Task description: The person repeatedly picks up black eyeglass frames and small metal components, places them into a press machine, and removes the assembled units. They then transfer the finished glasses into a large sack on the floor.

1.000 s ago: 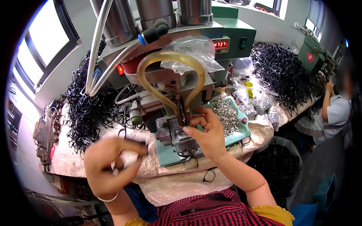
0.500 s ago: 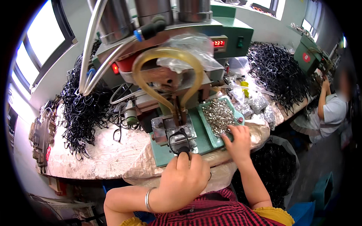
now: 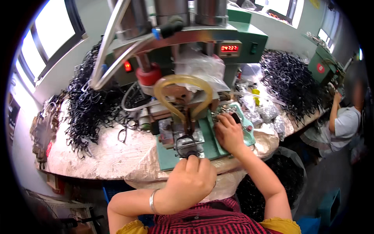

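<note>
At far left, a pile of dark frames (image 3: 87,113) lies on the pale bench top (image 3: 99,160). The left forearm enters from the lower edge, bent sharply at the elbow and lying almost level, a silver bangle (image 3: 152,201) at the wrist. The left hand (image 3: 189,181) is back-uppermost, knuckles raised, fingers bent forward and together, clamped on the near end of a black spectacle frame (image 3: 184,137). That frame lies over the metal fixture (image 3: 166,136), just below the paired tips of the amber hose loop (image 3: 183,79).

The right forearm rises from the lower right, angled inward. The right hand (image 3: 230,134) is palm down over the green tray (image 3: 249,137), fingers curled at the small metal parts (image 3: 220,110). A small dark piece (image 3: 235,117) shows at its fingertips; owing to blur, I cannot tell whether it is worn or gripped, or whether the fingers pinch a part.

Further right, a second dark heap (image 3: 288,85) covers the bench; beyond it sits a co-worker (image 3: 346,121).
</note>
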`<state>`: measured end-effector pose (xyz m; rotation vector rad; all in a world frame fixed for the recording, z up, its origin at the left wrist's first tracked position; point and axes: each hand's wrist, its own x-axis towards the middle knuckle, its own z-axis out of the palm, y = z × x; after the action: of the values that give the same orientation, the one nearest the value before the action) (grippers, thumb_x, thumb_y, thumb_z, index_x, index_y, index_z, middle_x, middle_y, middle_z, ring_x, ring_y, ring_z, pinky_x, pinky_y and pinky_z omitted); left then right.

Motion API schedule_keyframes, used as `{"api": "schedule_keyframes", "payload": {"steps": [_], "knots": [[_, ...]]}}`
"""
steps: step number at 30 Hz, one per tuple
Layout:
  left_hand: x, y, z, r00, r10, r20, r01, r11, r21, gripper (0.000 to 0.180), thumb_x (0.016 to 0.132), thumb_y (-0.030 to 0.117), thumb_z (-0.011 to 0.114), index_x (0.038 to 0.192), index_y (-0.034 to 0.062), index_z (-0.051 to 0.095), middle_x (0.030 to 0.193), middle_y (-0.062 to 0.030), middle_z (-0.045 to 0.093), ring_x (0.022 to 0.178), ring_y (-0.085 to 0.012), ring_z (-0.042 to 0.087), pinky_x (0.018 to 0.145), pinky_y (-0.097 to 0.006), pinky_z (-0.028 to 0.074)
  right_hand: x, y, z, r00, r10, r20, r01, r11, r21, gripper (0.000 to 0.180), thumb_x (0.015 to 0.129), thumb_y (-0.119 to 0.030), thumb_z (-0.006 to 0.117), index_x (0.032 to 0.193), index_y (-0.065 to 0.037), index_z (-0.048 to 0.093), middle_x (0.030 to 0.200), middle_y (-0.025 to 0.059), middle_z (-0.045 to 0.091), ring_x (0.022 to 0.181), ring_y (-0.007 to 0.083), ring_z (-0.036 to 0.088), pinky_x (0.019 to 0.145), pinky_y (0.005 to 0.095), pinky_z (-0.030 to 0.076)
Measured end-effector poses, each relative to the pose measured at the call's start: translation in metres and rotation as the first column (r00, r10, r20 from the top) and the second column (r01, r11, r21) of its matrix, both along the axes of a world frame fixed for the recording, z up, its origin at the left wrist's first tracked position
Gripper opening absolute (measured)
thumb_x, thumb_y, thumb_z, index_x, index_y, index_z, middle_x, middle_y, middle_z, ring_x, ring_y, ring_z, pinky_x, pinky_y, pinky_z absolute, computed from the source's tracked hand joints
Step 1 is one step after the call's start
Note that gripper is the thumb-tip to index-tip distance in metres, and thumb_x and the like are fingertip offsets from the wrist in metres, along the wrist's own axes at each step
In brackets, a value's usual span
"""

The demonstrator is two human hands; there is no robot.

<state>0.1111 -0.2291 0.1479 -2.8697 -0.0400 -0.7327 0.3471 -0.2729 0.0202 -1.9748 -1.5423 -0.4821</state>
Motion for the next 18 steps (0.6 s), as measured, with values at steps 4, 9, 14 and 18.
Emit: {"api": "schedule_keyframes", "payload": {"steps": [4,9,14,18], "knots": [[-0.018,0.005,-0.015,0.989,-0.031,0.144,0.061,0.975,-0.213,0.017,0.065,0.022,0.066,0.075,0.0100,0.059,0.086,-0.0070,0.063,0.078,-0.0235,0.059,0.061,-0.031,0.044,0.019,0.006,0.000,1.000,-0.004,-0.026,0.004,1.000,0.010,0.016,0.077,-0.003,0.063,0.093,-0.002,0.065,0.099,0.0151,0.065,0.099,0.0333,0.062,0.084,0.0413,0.050],[-0.112,0.038,-0.054,0.737,0.496,0.459,-0.372,0.865,-0.337,0.012,0.083,0.009,0.071,0.093,0.0040,0.067,0.100,-0.0106,0.068,0.087,-0.0257,0.061,0.078,-0.036,0.048,-0.001,-0.038,-0.015,0.789,-0.125,-0.602,0.344,0.901,0.264,0.012,0.084,-0.003,0.067,0.096,0.000,0.069,0.091,0.0108,0.068,0.083,0.0223,0.065,0.077,0.0314,0.050],[-0.114,0.193,-0.072,0.715,0.620,0.323,-0.499,0.777,-0.385,0.004,0.079,0.006,0.070,0.082,0.0040,0.067,0.095,-0.0090,0.067,0.094,-0.0310,0.059,0.083,-0.040,0.045,-0.013,-0.041,0.004,0.814,-0.064,-0.578,0.239,0.943,0.233,0.013,0.085,-0.001,0.066,0.097,-0.001,0.070,0.092,0.0101,0.068,0.084,0.0211,0.064,0.078,0.0309,0.050],[-0.083,0.283,-0.139,0.618,0.786,0.012,-0.735,0.583,-0.346,0.011,0.077,0.017,0.071,0.085,0.0099,0.071,0.095,-0.0088,0.064,0.093,-0.0314,0.059,0.080,-0.040,0.050,-0.030,-0.002,0.031,0.870,0.077,-0.488,0.080,0.953,0.293,0.015,0.081,-0.001,0.070,0.096,-0.003,0.072,0.089,0.0099,0.069,0.082,0.0213,0.066,0.077,0.0313,0.050]]}}
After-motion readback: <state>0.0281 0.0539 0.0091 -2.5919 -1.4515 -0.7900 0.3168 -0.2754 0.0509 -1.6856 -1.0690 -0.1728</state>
